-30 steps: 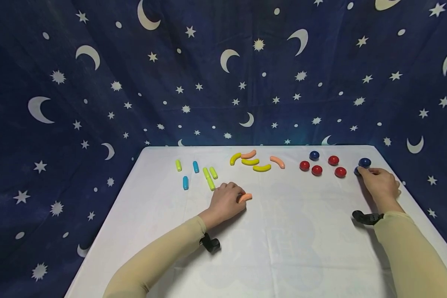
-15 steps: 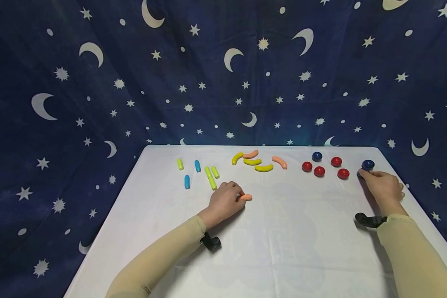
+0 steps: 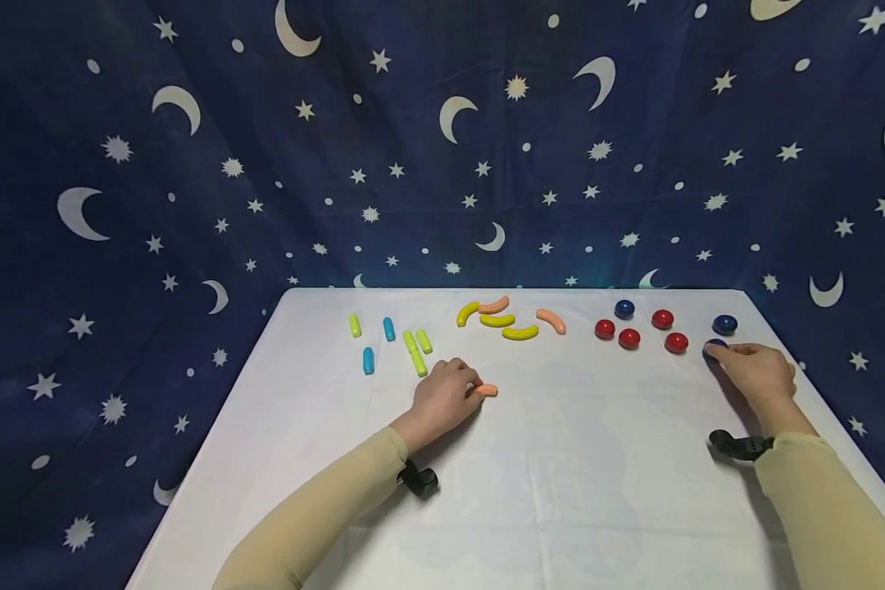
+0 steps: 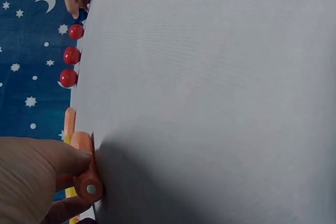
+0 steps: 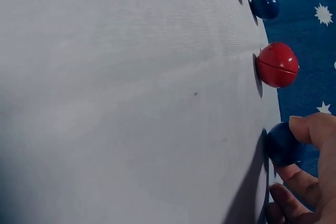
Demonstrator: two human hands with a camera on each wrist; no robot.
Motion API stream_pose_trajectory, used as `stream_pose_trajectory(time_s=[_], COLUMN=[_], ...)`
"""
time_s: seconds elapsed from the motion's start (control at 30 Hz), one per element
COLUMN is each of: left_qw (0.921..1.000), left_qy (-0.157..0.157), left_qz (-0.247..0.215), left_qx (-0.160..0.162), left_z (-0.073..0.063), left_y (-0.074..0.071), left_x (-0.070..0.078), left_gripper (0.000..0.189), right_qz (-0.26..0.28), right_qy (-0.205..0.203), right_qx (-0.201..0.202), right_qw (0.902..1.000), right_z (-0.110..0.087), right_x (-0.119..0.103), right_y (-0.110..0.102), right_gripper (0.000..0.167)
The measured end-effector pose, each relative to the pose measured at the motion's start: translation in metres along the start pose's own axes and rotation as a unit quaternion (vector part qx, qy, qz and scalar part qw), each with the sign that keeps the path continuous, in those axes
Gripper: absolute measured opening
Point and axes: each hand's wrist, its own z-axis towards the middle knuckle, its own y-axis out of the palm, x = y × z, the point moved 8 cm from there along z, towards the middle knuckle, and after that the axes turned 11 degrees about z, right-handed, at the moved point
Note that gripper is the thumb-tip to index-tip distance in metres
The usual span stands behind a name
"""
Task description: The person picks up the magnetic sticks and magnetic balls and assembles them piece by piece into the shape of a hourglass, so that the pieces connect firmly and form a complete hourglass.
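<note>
My left hand [image 3: 445, 399] pinches a curved orange piece [image 3: 488, 390] low over the white table, left of its middle. In the left wrist view, thumb and fingers grip this orange piece [image 4: 89, 177] near one end, where a pale dot shows. Far right, my right hand [image 3: 760, 374] holds a dark blue ball [image 3: 714, 346] between thumb and finger, at the tabletop. The right wrist view shows the same blue ball [image 5: 284, 144] with the thumb on top and a finger below. Just behind it lies another blue ball [image 3: 724, 324]; a red ball [image 3: 676, 342] lies to its left.
Several red balls [image 3: 629, 338] and a blue one [image 3: 624, 309] lie at the back right. Yellow banana-shaped pieces [image 3: 519, 333] and orange curved ones [image 3: 551, 320] lie back centre. Yellow-green rods [image 3: 418, 363] and blue rods [image 3: 369, 360] lie left. A starry curtain [image 3: 383, 147] hangs behind.
My right hand has drawn slightly toward me with the blue ball, widening the gap to the blue ball behind. My left hand stays in place, still gripping the orange piece.
</note>
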Motion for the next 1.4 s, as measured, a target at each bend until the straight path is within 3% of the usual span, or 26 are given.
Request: stream_pose_trajectory(time_s=[0.4,0.57,0.8,0.93,1.17,1.4], left_qw=[1.0000,1.0000,1.0000,0.9999,0.9998,0.9999], left_qy=[0.004,0.001,-0.002,0.000,0.000,-0.003], left_qz=[-0.002,0.005,0.004,0.008,0.004,0.001], left_qx=[-0.003,-0.005,0.004,0.010,0.019,0.016], left_z=[-0.005,-0.005,-0.006,-0.005,0.000,0.003], left_y=[0.000,0.002,0.000,-0.002,-0.003,-0.002], left_x=[-0.003,-0.005,-0.007,-0.004,0.000,0.001], left_gripper=[0.021,0.023,0.033,0.032,0.037,0.029], right_qz=[-0.048,-0.063,-0.086,-0.084,-0.077,-0.063], right_qy=[-0.054,-0.103,-0.209,-0.247,-0.271,-0.286], right_qx=[-0.047,-0.067,-0.118,-0.154,-0.201,-0.230], right_qw=[0.9962,0.9904,0.9671,0.9531,0.9383,0.9280], right_z=[-0.024,-0.039,-0.072,-0.092,-0.121,-0.138], right_x=[-0.013,-0.024,-0.055,-0.075,-0.104,-0.120], right_y=[0.020,0.039,0.083,0.114,0.165,0.196], right_gripper=[0.078,0.076,0.067,0.062,0.050,0.046])
